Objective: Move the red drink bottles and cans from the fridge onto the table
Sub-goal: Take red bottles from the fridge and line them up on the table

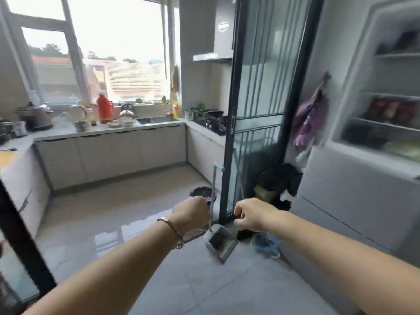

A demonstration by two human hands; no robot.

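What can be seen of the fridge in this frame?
The fridge stands at the right edge, pale grey, glossy, motion-blurred. Its upper compartment is open, showing white walls and several shelves; blurred reddish items sit on a middle shelf, dark shapes above, something greenish below. The lower front is closed. The left hand and right hand are clear of it.

Two bare forearms, uncovered from frame edge to wrists. On left forearm (pixel 109 264): thin bracelet (pixel 171 228) just behind left hand (pixel 192 212), circling wrist. Band narrow, pinkish rose tone, twisted or braided look, faint metallic glint; finer detail lost to blur. Small pale silvery bead or clasp at lower end of band, on side toward right forearm (pixel 336 251). That arm bare right up to right hand (pixel 252 215). Nails on both hands too blurred to describe.
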